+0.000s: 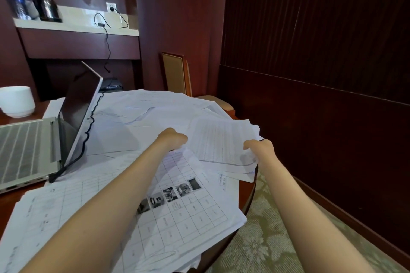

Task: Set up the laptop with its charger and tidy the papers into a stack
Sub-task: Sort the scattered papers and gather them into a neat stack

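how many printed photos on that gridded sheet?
5, in one slanted row on the gridded sheet: lowest photo against the left forearm, then three rising rightward, top photo by the held papers. More may hide under the arm.

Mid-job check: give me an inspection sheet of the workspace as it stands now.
Surface: round wooden table, mostly covered by loose papers.
Job's things: laptop open at the left; bundle of sheets held near the right edge; other papers unstacked.
Clutter: white cup behind the laptop.
Hands: left hand and right hand both grip the bundle.
Cables: black cable runs from the wall socket to the laptop's corner; connection unclear.
Surroundings: kettle on a shelf, chair, carpet.
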The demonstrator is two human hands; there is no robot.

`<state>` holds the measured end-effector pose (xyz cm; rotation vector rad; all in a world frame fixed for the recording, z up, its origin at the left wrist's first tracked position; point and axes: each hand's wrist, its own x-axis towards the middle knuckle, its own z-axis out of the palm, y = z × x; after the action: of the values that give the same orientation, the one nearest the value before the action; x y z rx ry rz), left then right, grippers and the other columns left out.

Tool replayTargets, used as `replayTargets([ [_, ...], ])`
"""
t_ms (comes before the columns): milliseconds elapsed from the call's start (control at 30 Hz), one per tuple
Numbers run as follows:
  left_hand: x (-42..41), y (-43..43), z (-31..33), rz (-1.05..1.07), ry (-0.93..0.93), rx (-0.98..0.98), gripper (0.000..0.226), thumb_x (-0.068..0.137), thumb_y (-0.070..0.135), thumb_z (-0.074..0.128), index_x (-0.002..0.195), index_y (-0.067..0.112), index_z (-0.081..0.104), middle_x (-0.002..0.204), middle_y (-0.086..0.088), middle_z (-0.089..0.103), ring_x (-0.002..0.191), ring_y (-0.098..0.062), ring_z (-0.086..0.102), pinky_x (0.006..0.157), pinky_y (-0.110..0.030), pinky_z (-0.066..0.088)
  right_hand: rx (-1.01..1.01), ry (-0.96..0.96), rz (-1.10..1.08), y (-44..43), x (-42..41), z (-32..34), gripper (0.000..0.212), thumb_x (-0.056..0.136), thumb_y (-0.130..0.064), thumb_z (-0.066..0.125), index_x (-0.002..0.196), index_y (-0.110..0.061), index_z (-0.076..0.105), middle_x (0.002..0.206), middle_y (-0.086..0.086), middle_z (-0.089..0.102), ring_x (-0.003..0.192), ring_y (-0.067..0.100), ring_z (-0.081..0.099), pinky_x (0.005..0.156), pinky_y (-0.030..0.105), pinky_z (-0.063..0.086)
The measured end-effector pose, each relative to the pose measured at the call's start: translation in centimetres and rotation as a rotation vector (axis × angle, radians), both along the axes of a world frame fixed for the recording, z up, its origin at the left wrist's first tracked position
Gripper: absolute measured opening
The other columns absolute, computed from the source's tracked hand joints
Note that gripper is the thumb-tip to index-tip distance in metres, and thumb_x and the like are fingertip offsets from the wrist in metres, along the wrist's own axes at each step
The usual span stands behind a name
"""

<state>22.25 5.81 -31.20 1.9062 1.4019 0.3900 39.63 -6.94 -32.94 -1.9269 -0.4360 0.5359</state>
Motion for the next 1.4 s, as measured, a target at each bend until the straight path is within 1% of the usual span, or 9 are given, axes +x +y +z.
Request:
replayTargets([
  [200, 1.7, -1.3, 1.0, -0.083, 0.017, 0.018, 0.017, 0.091, 0.018, 0.05, 0.095, 0.006, 0.039, 0.093, -0.007, 0.045, 0.082, -0.021, 0.045, 0.068, -0.027, 0.036, 0.017, 0.047, -0.061, -0.1, 0.0, -0.9, 0.03, 0.08, -0.012, 0.066, 0.104, -0.005, 0.049, 0.126, 0.017, 0.05, 0.117, 0.037, 0.045, 0.097, 0.044, 0.042],
  [433, 2.6, -1.8, -1.6, -0.161, 0.29, 0.135, 0.06, 0.086, 0.03, 0.053, 0.136, 0.007, 0.029, 0.135, -0.014, 0.041, 0.124, -0.031, 0.039, 0.1, -0.036, 0.037, 0.157, 0.203, -0.037, -0.5, 1.4, -0.1, 0.052, 0.089, -0.005, 0.056, 0.136, 0.008, 0.036, 0.142, 0.023, 0.039, 0.13, 0.037, 0.039, 0.101, 0.042, 0.037],
  [600, 2.5, -1.5, -1.9, -0.238, 0.238, 0.124, 0.059, 0.087, 0.029, 0.052, 0.137, 0.008, 0.029, 0.134, -0.013, 0.042, 0.121, -0.029, 0.043, 0.102, -0.039, 0.038, 0.027, -0.046, 0.015, 0.7, 0.7, 0.1, 0.014, 0.084, -0.004, 0.057, 0.077, -0.008, 0.046, 0.076, 0.004, 0.052, 0.065, 0.019, 0.046, 0.057, 0.029, 0.038],
  [700, 2.4, -1.5, -2.0, -0.258, 0.195, 0.112, 0.061, 0.088, 0.03, 0.051, 0.14, 0.01, 0.025, 0.141, -0.011, 0.038, 0.126, -0.028, 0.04, 0.105, -0.04, 0.035, -0.055, -0.138, 0.06, 1.1, 0.5, 0.5, 0.009, 0.085, -0.005, 0.058, 0.093, -0.004, 0.052, 0.094, 0.01, 0.057, 0.072, 0.023, 0.052, 0.065, 0.031, 0.043],
  [833, 1.9, -1.2, -2.4, -0.241, 0.075, 0.111, 0.065, 0.093, 0.038, 0.043, 0.144, 0.011, 0.014, 0.141, -0.012, 0.042, 0.125, -0.028, 0.044, 0.106, -0.038, 0.034, 0.014, -0.245, -0.095, -0.3, 1.8, 1.7, 0.028, 0.089, -0.008, 0.05, 0.114, -0.005, 0.06, 0.113, 0.015, 0.062, 0.098, 0.032, 0.059, 0.071, 0.03, 0.042],
  [967, 1.9, -1.5, -1.4, -0.152, -0.221, 0.031, 0.067, 0.096, 0.04, 0.043, 0.147, 0.014, 0.008, 0.141, -0.014, 0.041, 0.118, -0.027, 0.048, 0.093, -0.03, 0.037, 0.197, -0.286, -0.147, -1.3, 2.6, 3.2, 0.026, 0.092, -0.009, 0.047, 0.114, -0.004, 0.059, 0.111, 0.013, 0.062, 0.087, 0.026, 0.054, 0.07, 0.03, 0.04],
  [1100, 2.0, -2.0, 1.6, -0.084, -0.685, -0.046, 0.061, 0.093, 0.033, 0.053, 0.143, 0.013, 0.024, 0.136, 0.0, 0.044, 0.116, -0.019, 0.049, 0.092, -0.027, 0.041, 0.487, -0.181, -0.091, -1.5, 2.2, 4.1, 0.031, 0.093, -0.012, 0.051, 0.124, -0.009, 0.057, 0.11, 0.006, 0.058, 0.104, 0.025, 0.056, 0.084, 0.036, 0.047],
  [1200, 1.7, -2.6, 3.9, -0.178, -0.789, 0.061, 0.036, 0.094, 0.026, 0.054, 0.126, 0.012, 0.047, 0.12, 0.0, 0.056, 0.094, -0.008, 0.057, 0.066, -0.01, 0.046, 0.647, -0.149, 0.015, -1.1, 1.1, 4.6, 0.032, 0.093, -0.011, 0.053, 0.125, -0.01, 0.056, 0.114, 0.004, 0.06, 0.109, 0.025, 0.058, 0.095, 0.041, 0.048],
  [1400, 0.5, -2.4, 6.2, -0.181, -0.914, 0.235, 0.035, 0.096, 0.018, 0.048, 0.131, 0.01, 0.049, 0.114, 0.006, 0.055, 0.107, -0.011, 0.054, 0.084, -0.02, 0.04, 0.785, -0.193, 0.193, 0.2, -0.9, 5.7, 0.027, 0.092, -0.011, 0.057, 0.118, -0.019, 0.055, 0.101, -0.011, 0.061, 0.094, 0.008, 0.059, 0.076, 0.017, 0.047],
])
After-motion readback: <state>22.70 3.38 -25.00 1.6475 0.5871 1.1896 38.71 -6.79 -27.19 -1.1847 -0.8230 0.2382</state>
